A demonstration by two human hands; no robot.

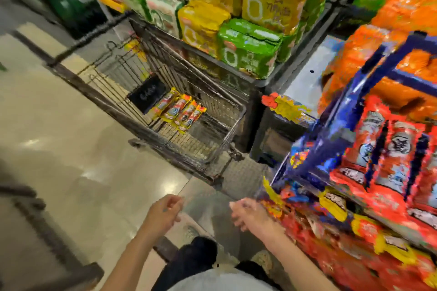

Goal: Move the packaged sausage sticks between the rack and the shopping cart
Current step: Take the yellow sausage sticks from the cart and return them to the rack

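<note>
Several packaged sausage sticks (179, 110), red and yellow, lie side by side on the floor of the black wire shopping cart (233, 123). More red sausage packs (387, 149) hang and lie in the blue rack (331, 139) at the right. My left hand (165, 210) hangs below the cart with loosely curled fingers, holding nothing. My right hand (250, 214) is beside the rack's lower red packs (331, 238), fingers loosely curled, and nothing shows in it. The whole view is blurred by motion.
A shelf with yellow and green snack bags (248, 47) stands behind the cart. Orange bags (406, 12) fill the upper right. A black card (146, 94) sits in the cart. Glossy beige floor (59, 149) spreads left. My legs and shoes are below.
</note>
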